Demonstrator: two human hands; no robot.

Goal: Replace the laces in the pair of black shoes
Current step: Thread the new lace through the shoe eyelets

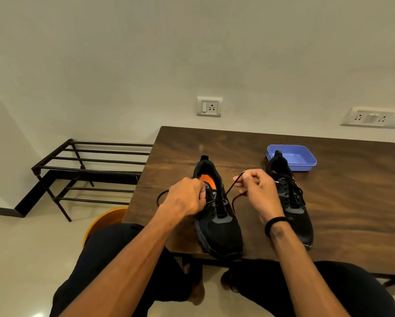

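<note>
Shoes first: the near-left shoe [217,216] sits at the table's [342,202] near edge with its black lace [229,191] only partly threaded, while the right shoe [290,202] beside it, in front of the blue tray [299,156], looks fully laced. The left hand [187,197] pinches one lace end at the upper eyelets and the right hand [256,188] grips the other end, drawn up and right. I judge it best to steady the eyelet, feed the tip cleanly, and pull both ends to matching tension.

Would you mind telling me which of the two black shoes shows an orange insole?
The shoe on the person's left, between both hands, shows it. The other shoe, by the blue tray, shows none and is already laced.
</note>
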